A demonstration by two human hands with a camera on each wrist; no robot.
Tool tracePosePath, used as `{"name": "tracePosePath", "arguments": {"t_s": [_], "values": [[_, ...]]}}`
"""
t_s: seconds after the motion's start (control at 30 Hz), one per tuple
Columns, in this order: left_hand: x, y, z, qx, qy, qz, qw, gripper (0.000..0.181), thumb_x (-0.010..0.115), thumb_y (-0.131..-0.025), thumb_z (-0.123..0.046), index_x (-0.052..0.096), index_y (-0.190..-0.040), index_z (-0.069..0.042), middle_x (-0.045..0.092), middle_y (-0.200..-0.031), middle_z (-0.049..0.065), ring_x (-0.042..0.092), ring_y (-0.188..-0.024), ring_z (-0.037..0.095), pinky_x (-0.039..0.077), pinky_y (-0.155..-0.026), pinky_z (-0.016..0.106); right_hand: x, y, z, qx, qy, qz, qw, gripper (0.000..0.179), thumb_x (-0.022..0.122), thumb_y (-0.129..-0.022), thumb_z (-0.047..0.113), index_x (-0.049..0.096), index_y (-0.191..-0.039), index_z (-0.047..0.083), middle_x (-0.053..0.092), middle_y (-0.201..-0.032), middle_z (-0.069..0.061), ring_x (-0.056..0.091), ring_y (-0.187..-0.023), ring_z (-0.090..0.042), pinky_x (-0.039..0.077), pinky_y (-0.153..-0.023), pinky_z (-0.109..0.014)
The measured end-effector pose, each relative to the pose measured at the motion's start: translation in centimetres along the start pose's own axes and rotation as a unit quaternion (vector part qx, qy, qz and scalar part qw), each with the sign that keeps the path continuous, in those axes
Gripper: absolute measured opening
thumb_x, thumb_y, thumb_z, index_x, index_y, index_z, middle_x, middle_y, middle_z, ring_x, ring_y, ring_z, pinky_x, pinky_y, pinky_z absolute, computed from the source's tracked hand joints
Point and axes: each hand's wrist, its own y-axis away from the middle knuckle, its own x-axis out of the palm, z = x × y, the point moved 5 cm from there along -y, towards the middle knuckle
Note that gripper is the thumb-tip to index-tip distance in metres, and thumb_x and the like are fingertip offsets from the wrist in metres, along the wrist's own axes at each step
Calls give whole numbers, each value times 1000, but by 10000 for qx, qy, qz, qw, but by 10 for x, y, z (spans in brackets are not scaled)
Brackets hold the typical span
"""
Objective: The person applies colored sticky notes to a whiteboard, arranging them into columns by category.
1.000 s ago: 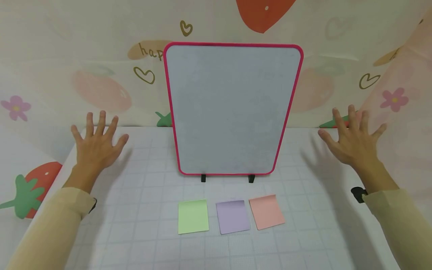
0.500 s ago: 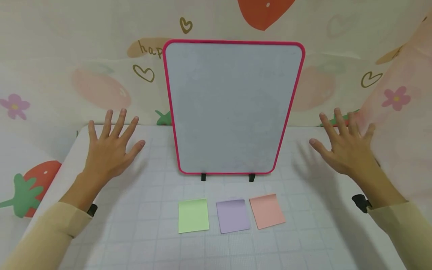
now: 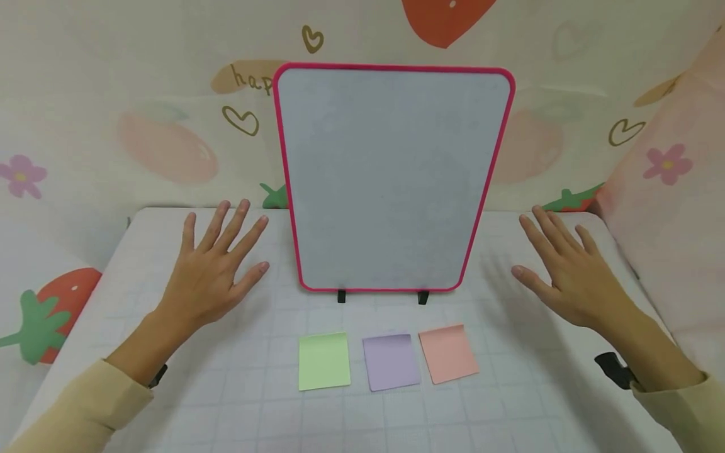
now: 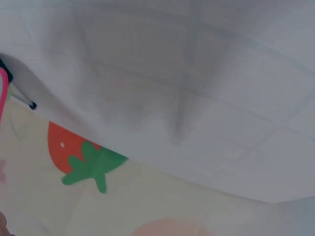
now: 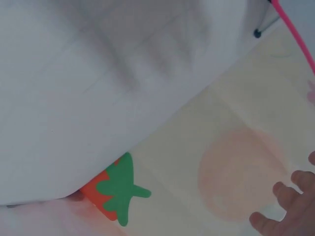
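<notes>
1. I'm counting two hands; the left hand (image 3: 206,277) is hovering over the left of the table (image 3: 243,402), its straight fingers fanning wide and gripping nothing.
2. The right hand (image 3: 580,270) is hovering over the right side, its straight fingers lying closer together, thumb standing apart, also holding nothing.
3. I'm seeing one whiteboard (image 3: 391,182) standing far and central, between the hands, showing a pale-grey face inside a pinkish-red, round-cornered frame (image 3: 396,67).
4. Two black feet (image 3: 342,296) are poking out below it.
5. Nearer, three squares are lying in a row: a light-green sticky note (image 3: 325,362) left, a purple sticky note (image 3: 391,363) centrally, a slightly turned pink sticky note (image 3: 449,354) right.
</notes>
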Motion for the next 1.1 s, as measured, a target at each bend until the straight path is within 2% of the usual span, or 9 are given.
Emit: {"name": "tracePosePath", "arguments": {"t_s": [0.2,0.3,0.5,0.8,0.97,1.1], "values": [[4,-1,-22,390,65,-44,9992,68,23,-102,-59,34,-157,-21,13,-167,3,13,-152,31,2,-116,65,1,9,16,-329,-32,-23,9995,80,55,-98,43,13,-161,18,10,-167,-6,10,-153,-28,3,-121,-51],[5,-3,-34,617,81,-75,9980,67,25,-101,-57,37,-155,-20,17,-166,5,14,-152,30,5,-116,66,3,13,24,-471,-11,8,9989,82,58,-96,44,15,-161,18,13,-167,-6,13,-152,-27,3,-122,-47],[10,-7,-68,1172,330,-31,9926,65,26,-102,-56,37,-155,-20,22,-165,5,20,-150,30,8,-117,63,14,18,45,-876,-118,39,9961,83,65,-93,41,22,-160,18,25,-163,-7,25,-149,-28,8,-123,-37],[26,-4,-125,1978,553,451,9776,65,27,-103,-56,34,-157,-21,19,-166,3,16,-152,23,14,-118,60,35,28,73,-1537,-481,167,9868,80,68,-91,37,31,-157,12,35,-159,-8,36,-144,-26,11,-122,-30],[35,0,-146,2239,584,744,9700,63,28,-103,-56,35,-156,-23,22,-165,2,20,-151,22,15,-119,57,46,32,84,-1814,-750,349,9799,77,69,-92,35,34,-156,11,42,-155,-7,41,-141,-24,15,-121,-29],[44,6,-162,2457,747,1107,9601,64,31,-103,-57,35,-156,-22,24,-164,2,19,-151,22,17,-119,57,50,34,90,-1861,-893,422,9776,72,70,-92,36,40,-153,14,46,-152,-2,46,-138,-23,18,-120,-27]]}}
